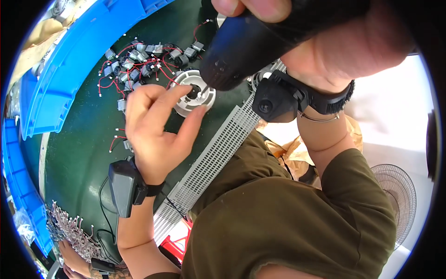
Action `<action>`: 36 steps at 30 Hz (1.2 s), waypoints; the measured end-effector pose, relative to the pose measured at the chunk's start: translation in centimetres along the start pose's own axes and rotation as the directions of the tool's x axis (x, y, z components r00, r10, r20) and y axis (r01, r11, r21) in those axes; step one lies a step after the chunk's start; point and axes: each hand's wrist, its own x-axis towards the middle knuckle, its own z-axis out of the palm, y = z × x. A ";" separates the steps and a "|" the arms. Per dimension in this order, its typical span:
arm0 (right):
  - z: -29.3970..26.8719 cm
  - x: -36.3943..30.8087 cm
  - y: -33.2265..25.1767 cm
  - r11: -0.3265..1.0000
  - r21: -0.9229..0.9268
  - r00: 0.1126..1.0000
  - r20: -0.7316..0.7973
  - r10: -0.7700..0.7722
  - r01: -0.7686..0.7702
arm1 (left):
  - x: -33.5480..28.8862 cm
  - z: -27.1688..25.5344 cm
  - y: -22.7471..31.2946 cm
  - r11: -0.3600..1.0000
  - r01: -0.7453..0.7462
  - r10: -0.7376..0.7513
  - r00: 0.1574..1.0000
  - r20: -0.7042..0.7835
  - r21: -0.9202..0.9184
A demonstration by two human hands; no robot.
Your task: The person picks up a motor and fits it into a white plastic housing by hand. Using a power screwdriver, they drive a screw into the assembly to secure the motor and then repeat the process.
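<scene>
My right hand (344,51) is wrapped round a dark power screwdriver (237,53), large and close at the top of the view. Its tip points down at a round white plastic housing (180,108) lying on the green table. My left hand (155,125) steadies this housing, with the index finger reaching in beside its dark centre and the thumb against the near rim. The screwdriver's bit meets the housing near that centre; whether a screw sits there I cannot make out. Just beyond lies a heap of small silver motors (134,58) with red wires.
Blue plastic bins (60,69) line the left side. A white perforated strip (218,144) runs along the table's near edge. At lower left, another person's hands (74,260) are beside a pile of wired parts (76,232). A wire fan (395,195) stands at right.
</scene>
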 end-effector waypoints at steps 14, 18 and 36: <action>1.8 0.1 0.1 1.000 0.021 1.000 0.011 0.014 -0.014 | -0.1 1.1 0.9 0.998 0.012 -0.014 0.999 -0.041 -0.065; 1.9 0.1 0.0 0.999 0.022 1.000 0.013 0.023 -0.023 | -0.2 1.1 1.3 0.998 0.038 -0.040 0.999 -0.032 -0.059; 1.9 -0.2 0.1 0.997 0.048 0.998 -0.004 0.055 -0.055 | -0.1 0.9 1.1 0.998 0.048 -0.049 0.999 -0.023 -0.044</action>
